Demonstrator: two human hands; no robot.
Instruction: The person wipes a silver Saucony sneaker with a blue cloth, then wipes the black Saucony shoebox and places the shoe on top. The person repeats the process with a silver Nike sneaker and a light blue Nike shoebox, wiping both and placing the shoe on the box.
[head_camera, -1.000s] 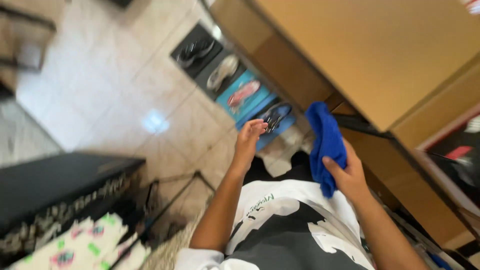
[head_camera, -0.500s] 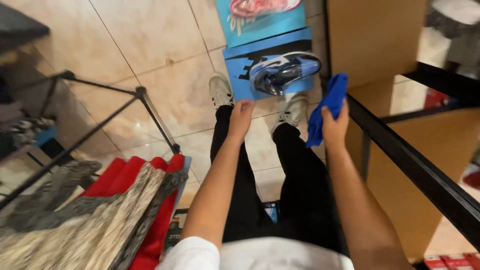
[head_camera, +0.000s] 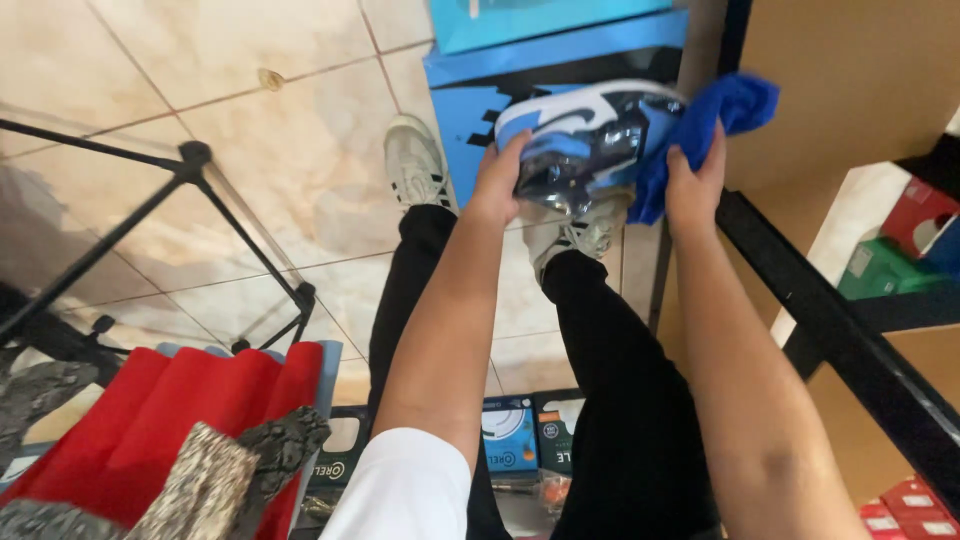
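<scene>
The left hand is curled around one end of a blue, white and black sneaker, wrapped in shiny clear film and held over a blue box. The right hand, at its other end, clutches a crumpled blue cloth pressed to the sneaker, beside a black shelf frame.

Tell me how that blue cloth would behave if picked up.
The blue cloth is probably floppy: it bunches and folds in the right hand against the sneaker. It looks light, since a loose end sticks out unsupported. It likely grips rather than slips, judging by its fuzzy surface.
</scene>
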